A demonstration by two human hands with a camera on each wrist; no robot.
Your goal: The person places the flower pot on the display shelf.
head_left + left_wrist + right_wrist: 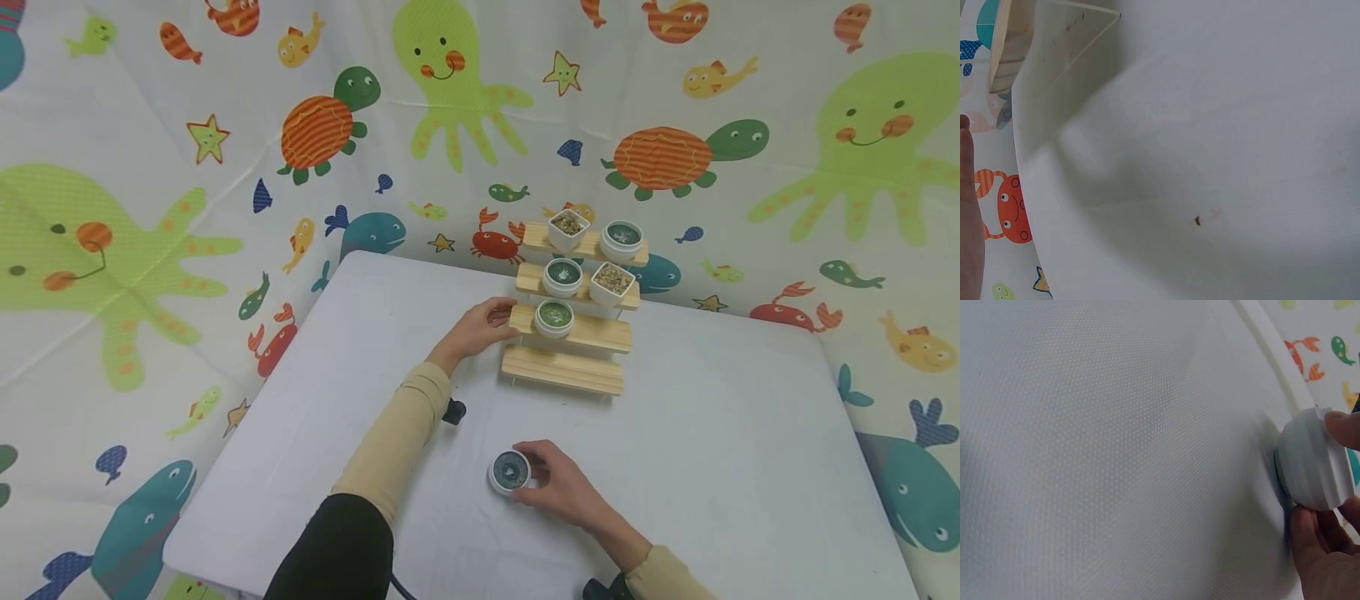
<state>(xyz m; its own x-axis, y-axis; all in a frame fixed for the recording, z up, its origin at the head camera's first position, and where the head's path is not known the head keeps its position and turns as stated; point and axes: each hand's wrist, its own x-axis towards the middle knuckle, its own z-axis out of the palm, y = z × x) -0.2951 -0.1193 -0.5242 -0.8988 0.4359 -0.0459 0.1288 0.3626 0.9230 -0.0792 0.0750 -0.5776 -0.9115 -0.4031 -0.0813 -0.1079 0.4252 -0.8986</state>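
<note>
My right hand (558,486) pinches a small white ribbed cup (501,490) between thumb and fingers, low over the table's near middle. A dark blue-grey filling shows inside it from above; the right wrist view gives its ribbed side (1310,459). My left hand (477,327) is at the left end of a tiered wooden display stand (562,369), fingers and thumb curled about a plank's end. On the third plank from the top sits a cup with green contents (555,317). In the left wrist view, only a plank's end (1013,47) and part of the hand (969,212) show.
Higher on the stand are two white cups with dark green contents (562,273) (622,237) and two square white bowls with a dry, crumbly filling (567,227) (612,280). A white cloth covers the table (735,433). Behind hangs a sea-animal curtain (480,108).
</note>
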